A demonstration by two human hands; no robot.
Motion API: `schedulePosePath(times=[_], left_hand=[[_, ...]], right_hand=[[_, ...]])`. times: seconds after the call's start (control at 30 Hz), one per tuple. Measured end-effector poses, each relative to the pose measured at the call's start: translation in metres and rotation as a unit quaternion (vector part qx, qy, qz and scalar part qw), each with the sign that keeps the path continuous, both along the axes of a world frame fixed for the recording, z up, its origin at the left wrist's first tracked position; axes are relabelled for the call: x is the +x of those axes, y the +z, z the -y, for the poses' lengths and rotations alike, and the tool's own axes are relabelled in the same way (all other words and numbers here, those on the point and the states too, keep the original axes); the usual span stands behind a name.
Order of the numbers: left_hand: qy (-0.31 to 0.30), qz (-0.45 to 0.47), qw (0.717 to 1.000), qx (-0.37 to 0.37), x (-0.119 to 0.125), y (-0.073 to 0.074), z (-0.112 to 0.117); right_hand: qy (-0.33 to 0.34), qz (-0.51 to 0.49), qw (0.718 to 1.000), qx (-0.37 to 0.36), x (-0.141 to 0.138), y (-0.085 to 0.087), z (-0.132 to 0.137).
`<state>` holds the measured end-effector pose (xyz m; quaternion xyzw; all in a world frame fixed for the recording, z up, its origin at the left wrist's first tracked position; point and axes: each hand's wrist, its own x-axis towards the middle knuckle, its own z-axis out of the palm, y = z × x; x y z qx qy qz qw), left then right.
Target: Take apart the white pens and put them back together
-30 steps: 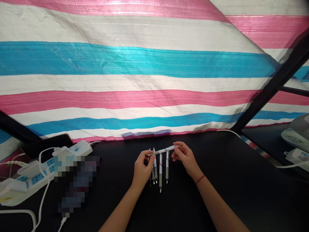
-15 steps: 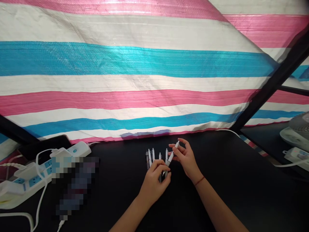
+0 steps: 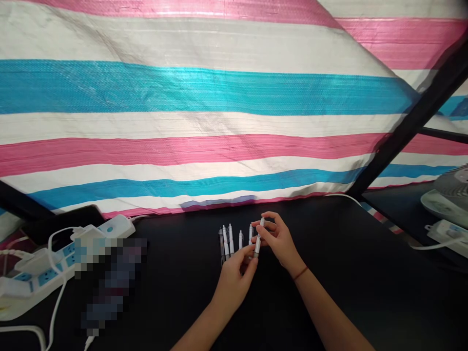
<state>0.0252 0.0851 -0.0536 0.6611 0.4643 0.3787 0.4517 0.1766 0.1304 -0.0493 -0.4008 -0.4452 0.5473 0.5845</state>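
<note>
A white pen [image 3: 258, 242] stands steeply tilted between my hands. My right hand [image 3: 280, 241] is closed around its upper part, thumb and fingers pinching the barrel. My left hand [image 3: 236, 275] is closed at the pen's lower end, thumb and index finger meeting at the tip. Just beyond my left hand, several pens lie side by side on the black table: a dark pen [image 3: 221, 246] at the left, white pens [image 3: 231, 239] beside it, another white pen [image 3: 240, 239] and one [image 3: 250, 234] close to my right fingers. My left hand partly hides their lower ends.
A white power strip [image 3: 120, 226] with plugs and cables lies at the left, near a blurred, pixelated object [image 3: 117, 282]. A striped sheet [image 3: 219, 92] hangs behind the black table [image 3: 175, 292]. At the far right are a fan [image 3: 453, 183] and another power strip [image 3: 448, 236].
My right hand has shifted slightly left with the pen, which stands more upright. My left thumb and index finger have closed at its lower end; the dark shiny thing by that hand no longer shows.
</note>
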Motion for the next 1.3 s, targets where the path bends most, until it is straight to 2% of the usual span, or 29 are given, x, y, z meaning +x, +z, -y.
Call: schedulePosePath(times=[0.2,0.5,0.67,1.07,1.3], left_hand=[[-0.002,-0.025,0.999,0.039,-0.0007,-0.0033,0.0],[0.003,-0.049,0.997,0.059,-0.0024,-0.002,-0.0016],[0.002,-0.044,0.998,0.051,-0.0029,-0.002,-0.0017],[0.008,-0.04,0.998,0.038,-0.0026,-0.0023,-0.0013],[0.002,-0.046,0.998,0.044,-0.003,0.0027,-0.0022]], right_hand=[[0.023,0.015,0.999,-0.017,0.002,0.0016,0.0005],[-0.005,0.017,1.0,-0.012,-0.0014,0.0031,0.0013],[-0.019,0.028,0.999,0.0,-0.0037,0.0045,0.0026],[0.027,0.021,0.999,-0.018,-0.0004,0.0024,0.001],[0.013,0.013,1.0,-0.02,-0.0025,0.0042,0.0018]])
